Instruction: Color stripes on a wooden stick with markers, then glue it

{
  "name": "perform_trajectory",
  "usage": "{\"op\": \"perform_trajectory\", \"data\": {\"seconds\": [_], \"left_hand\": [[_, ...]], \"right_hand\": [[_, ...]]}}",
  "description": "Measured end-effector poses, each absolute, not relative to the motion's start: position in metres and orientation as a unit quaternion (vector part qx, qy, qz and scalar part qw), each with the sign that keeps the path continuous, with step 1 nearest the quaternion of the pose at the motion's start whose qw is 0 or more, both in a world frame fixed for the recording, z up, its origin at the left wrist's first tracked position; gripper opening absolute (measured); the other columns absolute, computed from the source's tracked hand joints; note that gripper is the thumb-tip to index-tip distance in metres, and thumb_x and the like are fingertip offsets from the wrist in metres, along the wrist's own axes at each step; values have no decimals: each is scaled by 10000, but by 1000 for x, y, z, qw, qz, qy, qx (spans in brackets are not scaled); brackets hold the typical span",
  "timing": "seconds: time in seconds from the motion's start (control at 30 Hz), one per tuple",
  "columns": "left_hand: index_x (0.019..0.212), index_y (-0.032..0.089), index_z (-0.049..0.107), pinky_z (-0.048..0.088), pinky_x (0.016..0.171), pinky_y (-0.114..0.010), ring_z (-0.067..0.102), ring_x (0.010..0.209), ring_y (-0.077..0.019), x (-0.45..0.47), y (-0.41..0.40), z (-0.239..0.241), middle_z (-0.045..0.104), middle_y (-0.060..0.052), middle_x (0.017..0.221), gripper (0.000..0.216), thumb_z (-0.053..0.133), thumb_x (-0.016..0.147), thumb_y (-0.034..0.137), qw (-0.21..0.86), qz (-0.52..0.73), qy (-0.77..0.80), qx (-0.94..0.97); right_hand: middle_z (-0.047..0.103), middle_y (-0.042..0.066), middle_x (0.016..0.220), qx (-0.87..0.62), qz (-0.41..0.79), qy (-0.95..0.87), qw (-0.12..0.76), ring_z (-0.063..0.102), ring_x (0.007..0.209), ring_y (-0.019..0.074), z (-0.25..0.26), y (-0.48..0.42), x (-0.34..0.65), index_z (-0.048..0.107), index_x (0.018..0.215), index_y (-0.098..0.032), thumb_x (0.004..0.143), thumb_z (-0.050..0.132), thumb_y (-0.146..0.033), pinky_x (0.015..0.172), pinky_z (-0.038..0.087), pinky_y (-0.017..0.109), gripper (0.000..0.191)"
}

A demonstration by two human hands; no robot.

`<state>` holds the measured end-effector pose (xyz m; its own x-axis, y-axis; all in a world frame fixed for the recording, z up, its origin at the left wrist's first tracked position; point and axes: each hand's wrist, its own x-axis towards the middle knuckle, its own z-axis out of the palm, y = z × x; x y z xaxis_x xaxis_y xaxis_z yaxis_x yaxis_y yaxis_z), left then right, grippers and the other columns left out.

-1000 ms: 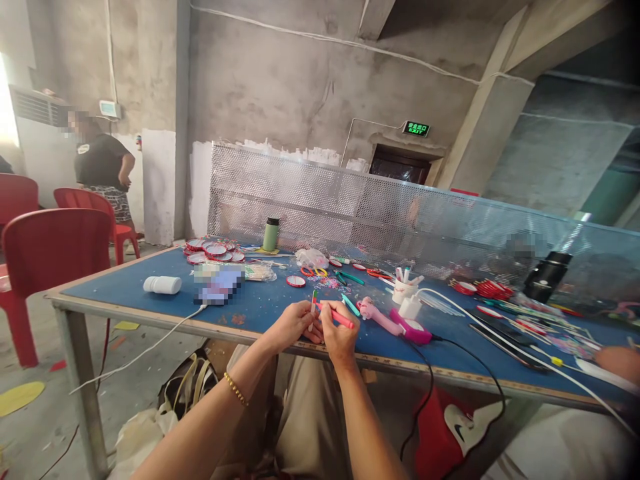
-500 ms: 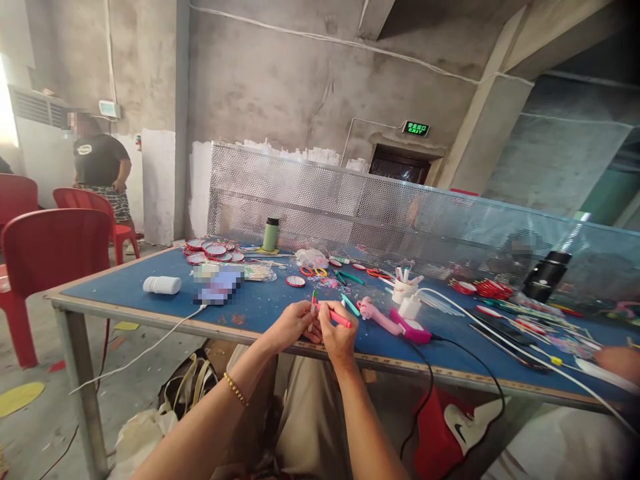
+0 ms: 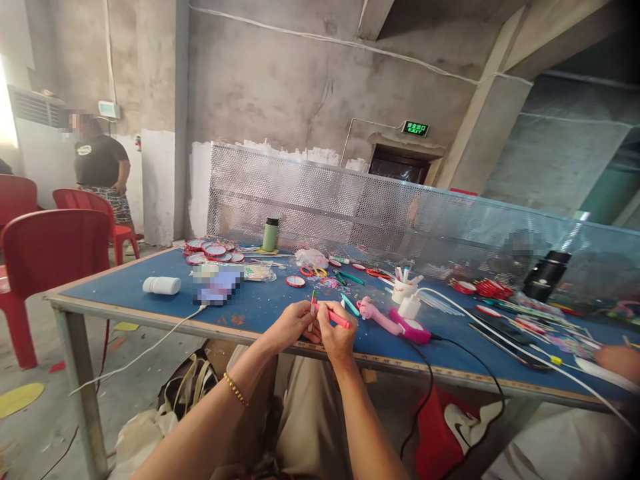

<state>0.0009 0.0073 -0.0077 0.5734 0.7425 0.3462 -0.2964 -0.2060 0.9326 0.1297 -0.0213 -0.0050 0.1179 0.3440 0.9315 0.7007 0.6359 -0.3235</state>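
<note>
My left hand (image 3: 295, 323) is closed, pinching a thin, pale stick with a green and red upper end (image 3: 314, 297) upright above the table's front edge. My right hand (image 3: 341, 341) grips a pinkish-red marker pen (image 3: 341, 319), its tip end directed left at the stick. Whether the tip touches the stick is too small to tell. Just beyond my right hand lies a teal pen (image 3: 351, 305). To its right a pink tool shaped like a glue gun (image 3: 379, 316) rests on the blue table (image 3: 273, 303).
A magenta power block (image 3: 419, 331) with cables sits right, by a cup of markers (image 3: 403, 291). Farther back are pliers (image 3: 349, 277), a red-rimmed disc (image 3: 295, 282) and a green bottle (image 3: 271, 235). A white bottle (image 3: 162, 285) lies left. A co-worker's hand (image 3: 617, 362) shows far right.
</note>
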Motion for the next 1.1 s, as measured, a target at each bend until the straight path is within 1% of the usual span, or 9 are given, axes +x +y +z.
{"op": "perform_trajectory", "data": {"seconds": [0.13,0.43,0.63,0.73,0.83,0.97,1.1], "left_hand": [[850,145,554,606,656,-319,669,606,-140,1,8,-8,636,6,698,496,679,795,622,606,428,173,648],[849,157,542,595,641,-320,697,637,-175,0,6,-6,660,-17,691,523,677,784,658,617,421,168,644],[842,163,558,585,631,-307,676,605,-157,2,6,-6,643,4,671,489,677,788,634,617,428,170,638],[826,174,535,580,620,-305,664,588,-150,4,8,-7,645,8,672,494,690,765,639,613,432,169,640],[831,182,514,583,629,-318,677,585,-158,5,11,-9,656,4,666,492,671,769,643,613,431,165,641],[827,187,508,577,618,-322,687,566,-167,5,13,-10,668,-2,651,436,669,780,589,618,427,160,640],[805,191,502,567,601,-316,697,574,-177,6,14,-11,683,-18,673,389,663,784,544,619,430,156,639]], "right_hand": [[689,19,642,-402,-145,-650,628,626,569,144,-5,-21,129,641,731,-192,947,534,-305,591,485,255,266],[689,22,648,-418,-158,-627,638,626,574,149,-7,-21,132,634,741,-197,961,523,-327,587,490,257,280],[704,27,644,-396,-157,-642,638,653,571,154,-2,-22,130,654,723,-195,945,538,-308,585,501,255,275],[724,32,663,-400,-164,-640,635,667,577,161,-2,-20,133,670,750,-192,936,570,-323,580,507,255,248],[724,39,666,-413,-168,-621,645,669,585,169,-4,-18,135,671,745,-190,938,574,-355,596,515,269,271],[719,45,682,-426,-128,-588,675,654,562,164,-7,-19,136,687,785,-180,948,570,-403,563,510,268,300],[687,32,633,-441,-90,-577,681,601,488,147,-7,-20,137,691,780,-177,929,591,-472,498,485,258,346]]}}
